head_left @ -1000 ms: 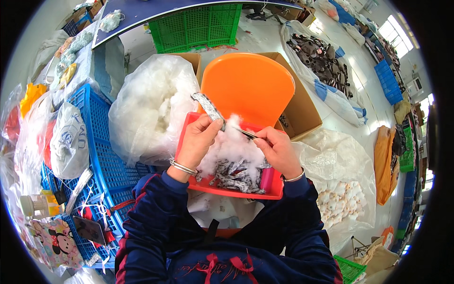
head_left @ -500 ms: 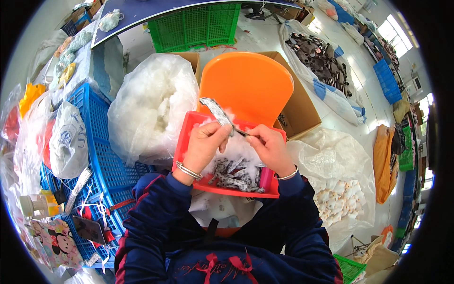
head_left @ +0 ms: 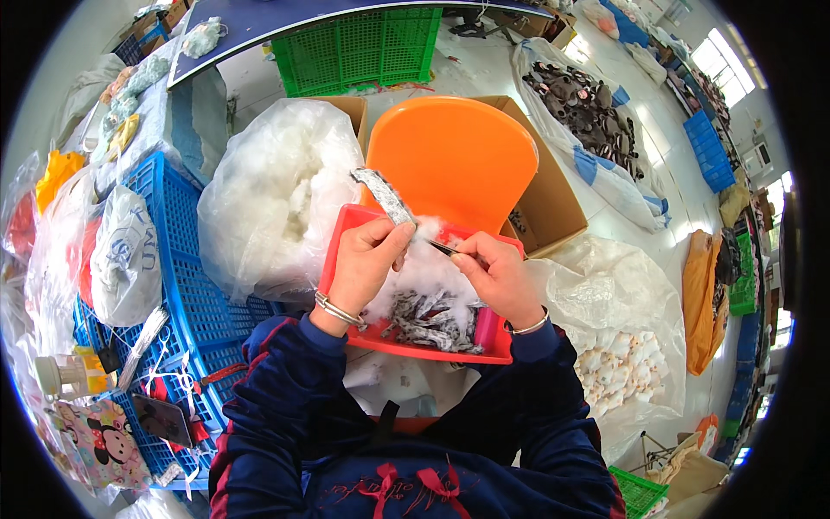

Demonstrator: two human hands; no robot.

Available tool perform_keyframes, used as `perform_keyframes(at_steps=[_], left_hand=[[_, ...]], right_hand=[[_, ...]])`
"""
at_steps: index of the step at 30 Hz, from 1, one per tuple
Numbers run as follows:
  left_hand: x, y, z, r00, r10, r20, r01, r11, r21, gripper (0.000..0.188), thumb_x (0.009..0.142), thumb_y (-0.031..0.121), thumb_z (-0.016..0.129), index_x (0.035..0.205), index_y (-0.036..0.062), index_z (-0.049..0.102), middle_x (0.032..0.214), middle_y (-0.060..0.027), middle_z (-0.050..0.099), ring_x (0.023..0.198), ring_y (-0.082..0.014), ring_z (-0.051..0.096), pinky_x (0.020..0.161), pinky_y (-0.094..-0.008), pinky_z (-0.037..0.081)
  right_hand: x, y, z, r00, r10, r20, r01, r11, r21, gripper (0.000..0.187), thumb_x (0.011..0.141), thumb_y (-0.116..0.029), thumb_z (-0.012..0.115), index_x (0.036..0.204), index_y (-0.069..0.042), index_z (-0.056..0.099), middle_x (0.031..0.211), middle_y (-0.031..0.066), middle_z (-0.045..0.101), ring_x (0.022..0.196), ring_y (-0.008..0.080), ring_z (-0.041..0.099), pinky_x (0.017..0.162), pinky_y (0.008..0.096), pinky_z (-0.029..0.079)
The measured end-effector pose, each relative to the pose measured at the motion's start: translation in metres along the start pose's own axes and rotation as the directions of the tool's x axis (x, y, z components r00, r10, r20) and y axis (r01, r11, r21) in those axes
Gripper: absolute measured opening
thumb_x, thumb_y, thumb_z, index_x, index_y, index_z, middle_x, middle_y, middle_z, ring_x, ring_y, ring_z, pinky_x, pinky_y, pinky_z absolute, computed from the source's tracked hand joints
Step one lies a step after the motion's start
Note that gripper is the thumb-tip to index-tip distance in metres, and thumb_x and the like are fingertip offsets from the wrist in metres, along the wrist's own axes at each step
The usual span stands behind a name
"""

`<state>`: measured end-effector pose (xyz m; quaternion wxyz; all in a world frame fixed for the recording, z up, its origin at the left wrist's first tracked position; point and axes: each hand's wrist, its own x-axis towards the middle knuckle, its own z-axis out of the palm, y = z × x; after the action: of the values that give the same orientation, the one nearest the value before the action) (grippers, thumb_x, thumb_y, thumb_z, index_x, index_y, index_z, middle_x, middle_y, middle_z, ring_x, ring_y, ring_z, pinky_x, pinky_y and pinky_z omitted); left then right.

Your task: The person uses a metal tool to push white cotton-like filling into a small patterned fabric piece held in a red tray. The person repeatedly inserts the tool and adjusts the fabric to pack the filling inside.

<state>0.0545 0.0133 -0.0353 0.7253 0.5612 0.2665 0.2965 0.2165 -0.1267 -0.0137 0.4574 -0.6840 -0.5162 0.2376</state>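
Note:
My left hand is closed, pinching the lower end of a narrow grey-and-white fabric strip that points up and left. My right hand grips a thin dark metal tool, possibly tweezers; its grip end is hidden by my fingers. The tool's tip sits beside white fluffy stuffing, a little apart from the strip. Both hands are above a red plastic tray, where the stuffing lies over several similar grey-and-white pieces.
An orange chair stands just beyond the tray, in front of a cardboard box. To the left are a clear bag of stuffing and a blue crate. A plastic bag with small white pieces lies right.
The fabric strip has shifted slightly up and left with my left hand. The tool's tip, earlier at the strip's lower end, is now apart from it. The tray stays put.

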Motion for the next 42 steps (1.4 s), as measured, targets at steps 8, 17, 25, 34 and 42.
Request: perform_keyframes(at_steps=[8, 17, 25, 34, 42], left_hand=[[-0.005, -0.009, 0.015, 1.0, 0.017, -0.003, -0.017, 1.0, -0.023, 0.027, 0.097, 0.018, 0.061, 0.075, 0.0023, 0.062, 0.062, 0.0008, 0.057, 0.057, -0.0054, 0.052, 0.054, -0.0222, 0.041], [0.002, 0.01, 0.007, 0.99, -0.078, 0.114, 0.072, 0.996, 0.054, 0.027, 0.097, 0.02, 0.061, 0.076, 0.0022, 0.061, 0.062, 0.0009, 0.053, 0.056, -0.0058, 0.047, 0.053, -0.023, 0.038], [0.007, -0.018, 0.004, 0.999, -0.028, -0.018, 0.026, 0.993, -0.113, 0.023, 0.094, 0.022, 0.066, 0.087, 0.0004, 0.072, 0.06, 0.0021, 0.054, 0.052, -0.0048, 0.046, 0.049, -0.0223, 0.036], [0.005, 0.002, 0.009, 0.997, -0.062, -0.052, 0.057, 0.994, -0.098, 0.024, 0.094, 0.02, 0.065, 0.079, 0.0013, 0.068, 0.059, 0.0024, 0.054, 0.051, -0.0042, 0.047, 0.049, -0.0215, 0.036], [-0.005, -0.01, 0.017, 0.992, -0.116, 0.056, 0.119, 0.992, -0.05, 0.025, 0.094, 0.02, 0.066, 0.076, 0.0028, 0.064, 0.06, 0.0037, 0.053, 0.052, -0.0033, 0.045, 0.049, -0.0213, 0.036]], right_hand=[[-0.005, 0.006, 0.028, 0.984, 0.181, 0.004, -0.169, 0.911, 0.376, 0.008, 0.092, -0.006, 0.061, 0.088, 0.0, 0.057, 0.073, -0.0007, 0.054, 0.067, 0.0053, 0.047, 0.06, 0.0226, 0.04], [-0.003, 0.004, 0.022, 0.982, 0.19, 0.0, -0.17, 0.878, 0.448, 0.011, 0.094, -0.01, 0.062, 0.09, -0.001, 0.057, 0.076, -0.002, 0.055, 0.07, 0.0036, 0.047, 0.061, 0.0213, 0.04], [-0.003, 0.007, 0.023, 0.981, 0.184, 0.06, -0.193, 0.905, 0.38, 0.012, 0.094, -0.01, 0.063, 0.09, 0.0, 0.057, 0.076, -0.0019, 0.057, 0.071, 0.004, 0.05, 0.063, 0.0217, 0.042], [0.0, 0.01, 0.026, 0.986, 0.156, 0.06, -0.167, 0.892, 0.421, 0.01, 0.094, -0.007, 0.061, 0.089, 0.0, 0.056, 0.076, -0.0013, 0.059, 0.07, 0.0044, 0.052, 0.062, 0.0213, 0.043], [-0.001, 0.015, 0.029, 0.973, 0.216, 0.088, -0.232, 0.868, 0.44, 0.012, 0.093, -0.007, 0.061, 0.086, -0.001, 0.055, 0.076, -0.0008, 0.058, 0.068, 0.0041, 0.051, 0.06, 0.021, 0.042]])
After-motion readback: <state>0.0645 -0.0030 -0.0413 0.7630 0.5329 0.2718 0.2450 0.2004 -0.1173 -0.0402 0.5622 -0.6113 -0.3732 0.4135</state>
